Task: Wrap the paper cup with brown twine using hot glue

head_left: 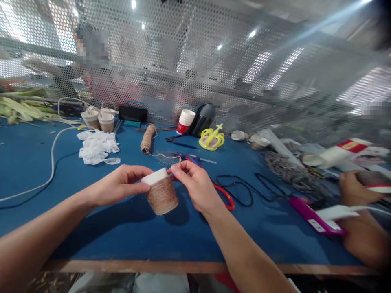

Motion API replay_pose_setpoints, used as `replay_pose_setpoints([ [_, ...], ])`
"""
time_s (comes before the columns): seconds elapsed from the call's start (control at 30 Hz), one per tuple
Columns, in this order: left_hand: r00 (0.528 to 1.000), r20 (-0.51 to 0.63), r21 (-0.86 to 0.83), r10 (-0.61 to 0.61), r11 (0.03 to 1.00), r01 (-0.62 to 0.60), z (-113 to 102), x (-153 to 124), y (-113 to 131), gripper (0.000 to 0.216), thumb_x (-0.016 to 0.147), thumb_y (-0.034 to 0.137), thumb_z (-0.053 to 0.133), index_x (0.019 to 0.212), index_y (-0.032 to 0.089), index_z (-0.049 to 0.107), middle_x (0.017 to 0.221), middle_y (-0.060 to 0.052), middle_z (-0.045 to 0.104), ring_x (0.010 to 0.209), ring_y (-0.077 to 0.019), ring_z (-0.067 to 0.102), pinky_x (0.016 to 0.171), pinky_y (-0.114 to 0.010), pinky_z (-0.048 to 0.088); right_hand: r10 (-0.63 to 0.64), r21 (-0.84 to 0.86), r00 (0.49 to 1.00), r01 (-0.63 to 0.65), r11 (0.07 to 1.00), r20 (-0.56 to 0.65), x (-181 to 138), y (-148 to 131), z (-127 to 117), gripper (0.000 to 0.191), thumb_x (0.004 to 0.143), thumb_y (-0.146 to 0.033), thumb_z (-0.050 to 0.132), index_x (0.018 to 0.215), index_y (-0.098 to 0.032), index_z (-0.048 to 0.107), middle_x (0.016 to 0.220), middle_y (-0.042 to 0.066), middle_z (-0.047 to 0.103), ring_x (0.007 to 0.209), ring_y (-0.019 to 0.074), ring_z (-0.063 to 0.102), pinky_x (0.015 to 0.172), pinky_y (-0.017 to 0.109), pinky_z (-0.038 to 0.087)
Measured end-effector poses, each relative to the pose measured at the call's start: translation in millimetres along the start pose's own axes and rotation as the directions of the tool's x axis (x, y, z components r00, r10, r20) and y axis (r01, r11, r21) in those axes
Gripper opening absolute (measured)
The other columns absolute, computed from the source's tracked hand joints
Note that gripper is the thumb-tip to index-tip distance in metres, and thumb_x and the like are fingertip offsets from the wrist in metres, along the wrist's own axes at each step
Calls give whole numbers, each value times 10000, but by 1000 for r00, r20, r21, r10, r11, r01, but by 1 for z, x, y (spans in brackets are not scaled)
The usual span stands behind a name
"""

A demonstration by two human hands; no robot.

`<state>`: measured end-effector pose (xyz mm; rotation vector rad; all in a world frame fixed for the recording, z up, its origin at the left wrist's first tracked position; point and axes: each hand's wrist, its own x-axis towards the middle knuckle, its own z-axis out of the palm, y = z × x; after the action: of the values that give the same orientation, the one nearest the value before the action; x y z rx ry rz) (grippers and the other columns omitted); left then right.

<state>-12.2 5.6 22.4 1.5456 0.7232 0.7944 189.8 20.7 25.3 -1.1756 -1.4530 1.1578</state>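
A twine-wrapped cup (162, 197) is tilting just above a blue bench (122, 244) between a worker's two hands, its binding apparently well advanced: coils are covering most of the wall, while a white band at the upper end is remaining bare and seemingly left to do. The left hand (122, 185) is gripping that band, thumb in front and fingers partly curled behind, with the cup just off its fingertips' side. The right hand (194, 183), nearly closed, is apparently pinching the twine (165, 155) beside the cup (a strand is running back to the spool (147, 139) beyond).
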Motion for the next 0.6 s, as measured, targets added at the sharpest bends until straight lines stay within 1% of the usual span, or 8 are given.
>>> replay_pose_setpoints([
  [0.13,1000,1,-3,9,1000,-9,0,0,0,233,788,199,565,1006,139,624,974,-48,680,842,-137,601,779,-234,454,4,31,1000,-5,999,14,-1,2,2,260,697,-421,640,698,-179,544,692,6,579,696,142,551,712,314,457],
  [0.33,999,-31,10,23,1000,-23,1,-1,-1,244,778,225,585,1000,139,632,996,-58,680,865,-155,605,808,-261,464,7,9,999,-7,1000,50,-4,6,5,266,754,-445,575,719,-191,501,711,-7,529,674,129,509,641,269,440],
  [0.47,998,-50,44,37,998,-35,0,-1,-4,274,770,251,595,1016,137,629,1037,-70,669,917,-178,598,849,-295,463,-38,-72,997,43,996,63,-5,10,6,277,806,-466,491,724,-203,461,687,-10,499,664,136,475,598,261,407],
  [0.6,998,-53,77,37,996,-33,-1,0,-5,257,759,251,603,983,130,638,1002,-65,676,910,-177,597,845,-294,468,-83,-197,995,92,976,58,-8,9,8,288,840,-467,426,712,-209,427,646,-27,437,616,128,414,575,263,367],
])
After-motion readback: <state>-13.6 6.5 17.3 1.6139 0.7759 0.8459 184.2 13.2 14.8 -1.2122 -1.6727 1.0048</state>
